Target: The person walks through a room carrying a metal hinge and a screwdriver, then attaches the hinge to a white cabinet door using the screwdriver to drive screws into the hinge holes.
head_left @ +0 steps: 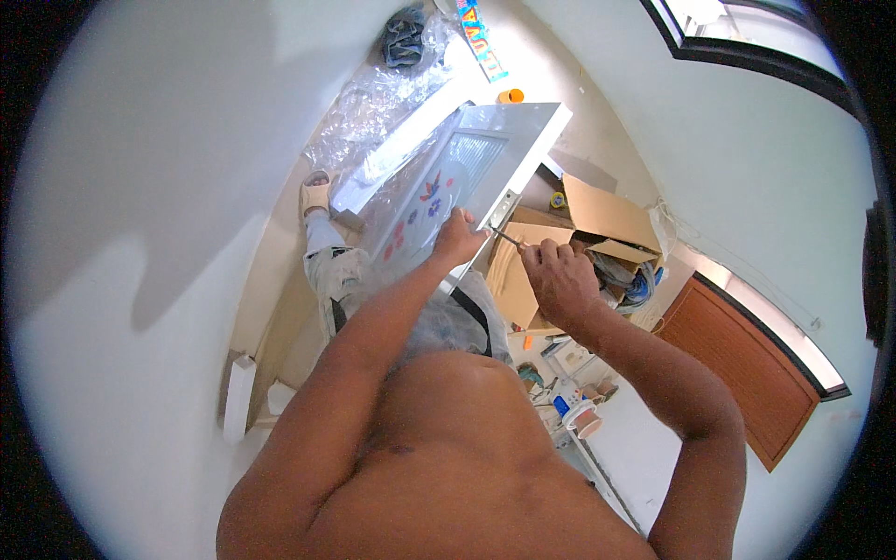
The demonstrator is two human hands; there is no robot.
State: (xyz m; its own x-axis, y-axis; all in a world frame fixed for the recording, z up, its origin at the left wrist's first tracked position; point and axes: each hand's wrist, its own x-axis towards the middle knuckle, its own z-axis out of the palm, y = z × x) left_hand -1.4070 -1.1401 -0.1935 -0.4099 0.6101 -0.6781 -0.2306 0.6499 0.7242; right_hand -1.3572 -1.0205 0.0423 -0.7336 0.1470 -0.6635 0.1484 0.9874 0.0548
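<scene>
The white door panel stood over the floor, between its left and right wall edges. The left hand was closed at the panel's narrow edge, near a metal lock plate. The right hand gripped a screwdriver, tip beside the left thumb. An open cardboard box stood right of the panel.

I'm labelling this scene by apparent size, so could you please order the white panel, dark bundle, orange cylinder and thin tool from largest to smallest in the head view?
1. White panel
2. Dark bundle
Unranked below these: orange cylinder and thin tool, which the right hand partly hides.
</scene>
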